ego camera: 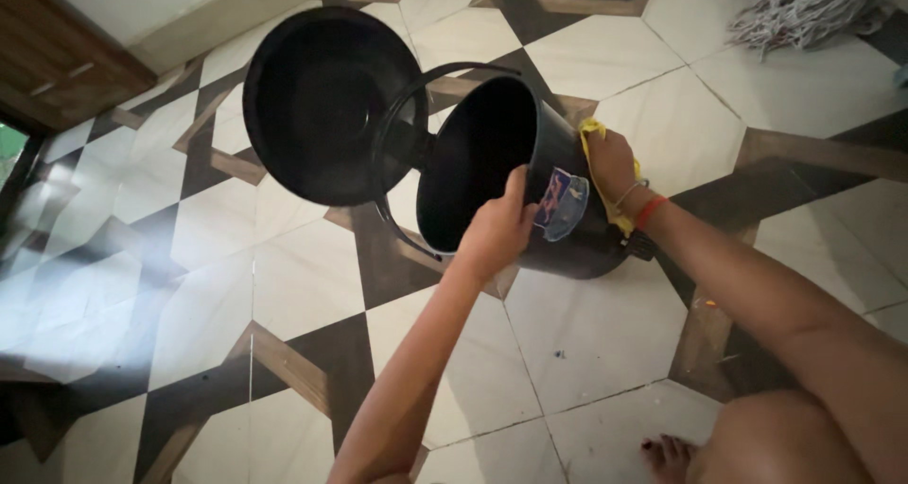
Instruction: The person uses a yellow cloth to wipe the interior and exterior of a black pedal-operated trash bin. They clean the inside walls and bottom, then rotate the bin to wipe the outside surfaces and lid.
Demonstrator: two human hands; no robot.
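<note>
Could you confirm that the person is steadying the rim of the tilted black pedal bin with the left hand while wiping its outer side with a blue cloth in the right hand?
Not quite: the cloth is yellow, not blue, as the head view shows. Otherwise correct: the left hand grips the rim of the tilted black pedal bin, and the right hand presses the cloth against its outer side.

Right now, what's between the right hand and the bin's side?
A yellow cloth, pressed by the right hand against the black bin, seen from the head camera.
</note>
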